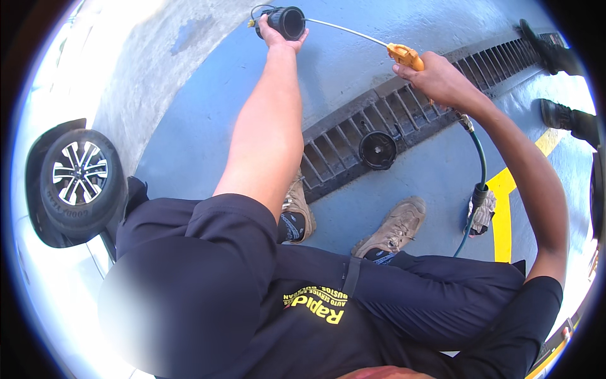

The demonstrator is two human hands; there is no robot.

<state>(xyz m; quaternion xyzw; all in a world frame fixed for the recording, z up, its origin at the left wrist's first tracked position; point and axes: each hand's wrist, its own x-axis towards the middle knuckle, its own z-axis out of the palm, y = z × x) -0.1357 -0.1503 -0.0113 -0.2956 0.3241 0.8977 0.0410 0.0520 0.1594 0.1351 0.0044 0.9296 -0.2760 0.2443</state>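
Held out at the top of the view, my left hand (283,38) is closed round a black cylindrical housing (289,23), whose open round end faces right. A thin wire (260,7) loops off its far side, with a small yellow piece near it. My right hand (435,79) grips an orange air blow gun (405,57) by its handle. The gun's long, thin metal nozzle (347,31) reaches left to the mouth of the housing; whether its tip is inside, I cannot tell. From the gun's lower end, a green air hose (482,158) hangs down.
A black round cap-like part (377,150) lies on the metal drain grate (328,155) crossing the blue floor. A crumpled rag (483,213) is by the hose and yellow floor line (502,221). A white vehicle's wheel (81,174) shows at left, another person's boots (557,115) at right.
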